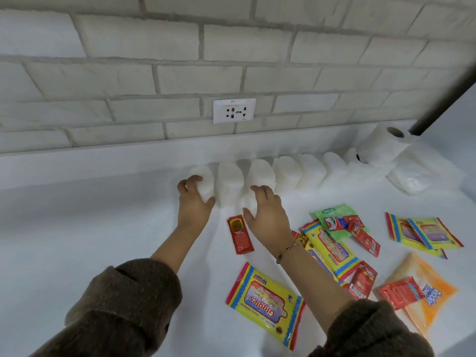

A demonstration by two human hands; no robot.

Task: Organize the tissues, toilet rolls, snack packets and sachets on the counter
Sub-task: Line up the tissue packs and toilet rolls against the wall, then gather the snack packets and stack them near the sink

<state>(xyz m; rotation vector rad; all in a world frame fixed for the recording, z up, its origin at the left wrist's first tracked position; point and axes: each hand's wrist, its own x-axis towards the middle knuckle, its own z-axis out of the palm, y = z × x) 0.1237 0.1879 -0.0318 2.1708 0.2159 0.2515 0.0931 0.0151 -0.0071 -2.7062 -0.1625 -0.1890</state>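
Note:
Several white toilet rolls stand in a row along the back of the white counter (pixel 77 215). My left hand (pixel 193 199) grips the leftmost roll (pixel 204 180). My right hand (pixel 265 210) is shut around the third roll (pixel 260 173), with one roll (pixel 229 181) between them. A red sachet (pixel 240 233) lies just in front, between my wrists. Yellow wipes packets (pixel 265 305) (pixel 329 246) (pixel 425 233), more red sachets (pixel 365 235), a green packet (pixel 334 212) and an orange packet (pixel 427 292) are scattered at the right.
A toilet roll (pixel 383 146) with its core showing lies at the back right on a clear pack of tissues (pixel 412 181). A wall socket (pixel 234 110) sits in the white brick wall behind the row. A dark post (pixel 443 99) rises at the right.

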